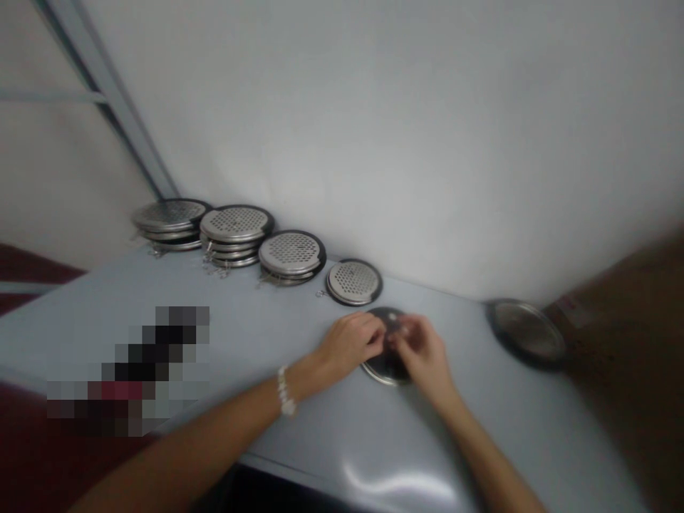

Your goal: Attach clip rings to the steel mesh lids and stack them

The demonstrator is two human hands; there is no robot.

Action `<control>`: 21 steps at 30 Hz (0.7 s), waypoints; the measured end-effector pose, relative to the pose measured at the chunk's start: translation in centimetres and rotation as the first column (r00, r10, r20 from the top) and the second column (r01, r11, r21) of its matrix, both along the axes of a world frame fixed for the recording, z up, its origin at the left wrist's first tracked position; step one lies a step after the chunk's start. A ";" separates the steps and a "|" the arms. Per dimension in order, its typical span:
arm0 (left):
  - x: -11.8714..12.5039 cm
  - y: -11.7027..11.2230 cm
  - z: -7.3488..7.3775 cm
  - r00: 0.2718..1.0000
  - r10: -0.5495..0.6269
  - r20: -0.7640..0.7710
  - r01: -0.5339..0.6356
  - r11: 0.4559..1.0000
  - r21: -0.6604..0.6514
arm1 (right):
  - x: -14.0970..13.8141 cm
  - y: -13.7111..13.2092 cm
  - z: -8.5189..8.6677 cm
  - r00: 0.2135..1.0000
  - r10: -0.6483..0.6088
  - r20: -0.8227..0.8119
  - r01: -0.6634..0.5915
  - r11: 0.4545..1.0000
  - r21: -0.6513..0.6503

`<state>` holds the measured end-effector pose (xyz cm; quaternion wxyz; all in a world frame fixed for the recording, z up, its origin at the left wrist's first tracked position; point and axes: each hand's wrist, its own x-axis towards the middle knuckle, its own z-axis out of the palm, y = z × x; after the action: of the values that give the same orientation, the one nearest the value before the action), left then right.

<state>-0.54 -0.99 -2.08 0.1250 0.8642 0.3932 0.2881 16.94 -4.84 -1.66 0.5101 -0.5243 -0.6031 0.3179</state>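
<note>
Closing over a dark round metal lid (382, 370), left hand (350, 345) and right hand (422, 353), their grip hidden.

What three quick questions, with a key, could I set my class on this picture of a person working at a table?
1. How many separate piles of perforated metal discs stand in the row, counting a single disc as a pile?
2. True or false: the left hand has a white beaded bracelet at its wrist.
3. What round object lies under the left hand and the right hand?

Key:
1. Four
2. True
3. A dark metal-rimmed disc
</note>
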 end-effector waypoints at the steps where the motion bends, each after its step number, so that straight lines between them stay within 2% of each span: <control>1: 0.0 0.0 -0.1 1.000 -0.005 -0.002 0.005 1.000 0.001 | 0.0 0.0 0.1 1.000 0.009 0.012 -0.009 1.000 0.009; 6: 0.0 0.0 -0.3 0.999 -0.026 -0.029 0.027 1.000 0.015 | 0.3 0.1 0.5 0.979 0.050 0.197 -0.063 0.996 0.060; 17: 0.1 0.0 0.0 0.998 -0.034 -0.052 0.036 0.998 0.045 | 0.5 -0.1 0.9 0.930 0.014 0.368 -0.044 0.996 0.073; 21: 0.1 -0.1 0.2 0.997 -0.048 -0.055 0.051 0.998 0.045 | 0.5 0.0 0.4 0.916 0.057 0.398 -0.100 0.991 0.089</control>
<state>-0.41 -1.09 -1.90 0.1012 0.8838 0.3681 0.2705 17.46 -4.87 -1.23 0.3926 -0.5247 -0.7302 0.1932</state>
